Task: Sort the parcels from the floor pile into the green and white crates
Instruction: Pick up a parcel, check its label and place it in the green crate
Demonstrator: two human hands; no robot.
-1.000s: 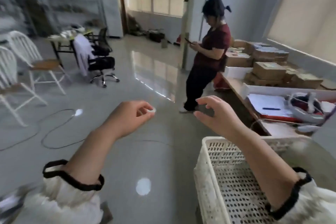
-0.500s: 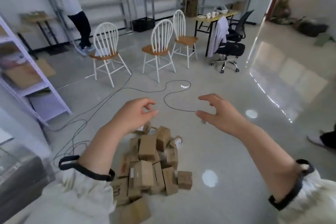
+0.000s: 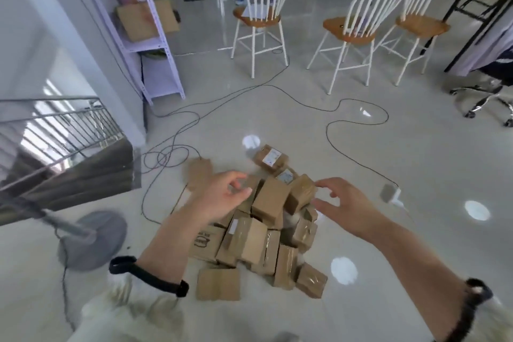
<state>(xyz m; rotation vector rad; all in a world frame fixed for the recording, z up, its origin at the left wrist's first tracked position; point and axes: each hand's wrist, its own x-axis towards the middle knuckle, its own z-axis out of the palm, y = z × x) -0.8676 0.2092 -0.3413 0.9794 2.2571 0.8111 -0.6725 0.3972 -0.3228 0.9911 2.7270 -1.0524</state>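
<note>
A pile of small brown cardboard parcels (image 3: 261,233) lies on the pale floor in the middle of the head view; several carry white labels and clear tape. My left hand (image 3: 222,197) hovers above the pile's left top with its fingers loosely curled, holding nothing. My right hand (image 3: 344,203) hovers over the pile's right side with its fingers spread and empty, close to a taped parcel (image 3: 301,193) at the top. No green or white crate is in view.
Black cables (image 3: 327,136) snake across the floor behind the pile. A fan's round base (image 3: 94,239) stands at the left, near a stair railing (image 3: 55,125). A purple shelf rack (image 3: 150,36), three white chairs (image 3: 261,14) and an office chair's legs (image 3: 483,100) stand further back.
The view has swung left and down, from the white crate and worktable to the parcel pile. Both hands have come down over the pile's top, still empty.
</note>
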